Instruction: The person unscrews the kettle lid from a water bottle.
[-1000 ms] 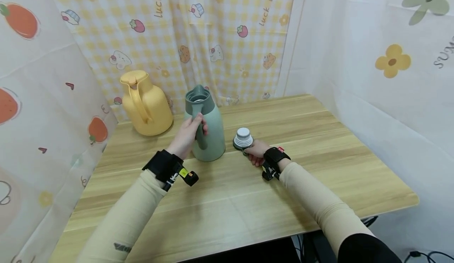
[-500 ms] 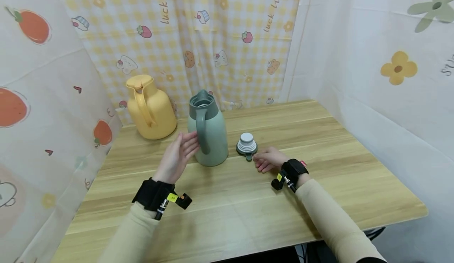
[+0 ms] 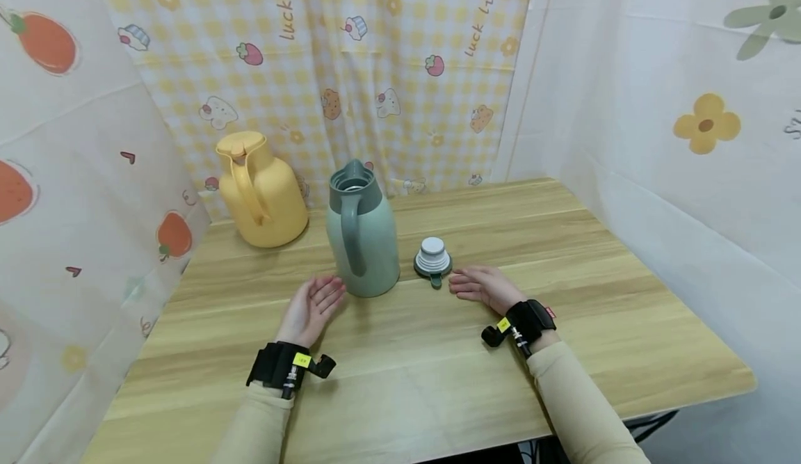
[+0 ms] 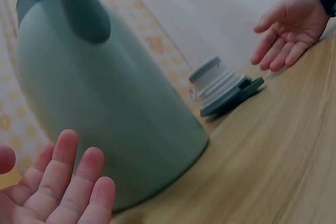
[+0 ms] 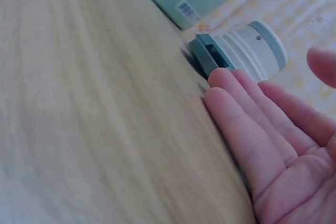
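A green vacuum jug (image 3: 369, 241) stands upright on the table with its mouth uncovered and its dark green handle (image 3: 352, 234) facing me. To its right lies the jug's lid (image 3: 432, 257), white stopper part up and green tab toward me. My left hand (image 3: 311, 309) is just in front of the jug at its lower left, palm up, fingers relaxed and holding nothing. Beside the lid, my right hand (image 3: 484, 287) rests low at the table with fingers extended, also holding nothing. The right wrist view shows the fingertips close to the lid (image 5: 241, 51); contact there is unclear.
A yellow jug (image 3: 265, 200) with a handle stands at the back left of the wooden table (image 3: 400, 373). A yellow checked curtain (image 3: 388, 67) hangs behind, and white printed cloth (image 3: 638, 102) lines the sides. The table's front edge is near the forearms.
My left hand has let go of the jug's handle and drawn down toward me. The right hand has released the lid's tab and shifted slightly right, fingers straightened. Jug and lid stay put.
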A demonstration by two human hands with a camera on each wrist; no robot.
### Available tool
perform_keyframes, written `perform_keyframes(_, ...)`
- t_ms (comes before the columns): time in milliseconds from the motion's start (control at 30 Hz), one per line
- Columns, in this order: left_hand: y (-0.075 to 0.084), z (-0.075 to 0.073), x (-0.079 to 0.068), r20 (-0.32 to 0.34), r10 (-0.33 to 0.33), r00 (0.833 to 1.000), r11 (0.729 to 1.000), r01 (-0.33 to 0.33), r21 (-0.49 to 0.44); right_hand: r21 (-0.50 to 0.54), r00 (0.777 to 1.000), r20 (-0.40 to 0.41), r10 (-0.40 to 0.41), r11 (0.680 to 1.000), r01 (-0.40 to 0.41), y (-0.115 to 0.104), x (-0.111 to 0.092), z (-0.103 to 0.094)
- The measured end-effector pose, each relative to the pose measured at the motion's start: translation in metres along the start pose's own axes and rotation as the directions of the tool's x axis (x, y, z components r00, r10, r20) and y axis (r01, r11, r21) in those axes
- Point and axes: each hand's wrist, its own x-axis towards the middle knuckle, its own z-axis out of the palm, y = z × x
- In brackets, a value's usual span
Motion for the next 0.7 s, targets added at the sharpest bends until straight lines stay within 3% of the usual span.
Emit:
perform_keyframes(100,-0.009,-0.009,0.002,-0.034,-0.033,0.999,0.999,0.033,-0.024,0.011,1.000,0.022,0.003,1.000,-0.003,0.001,-0.006,-0.003)
perform_keyframes(333,-0.015,-0.009,0.008,0.003,-0.034,0.999,0.999,0.034,-0.002,0.009,0.998,0.059,0.003,1.000,-0.004,-0.004,-0.009,-0.008)
perform_keyframes(700,-0.015,-0.007,0.012,0.001,-0.014,1.000,0.993,0.013,0.116,-0.015,0.997,0.070,0.015,1.000,-0.014,-0.005,0.001,-0.005)
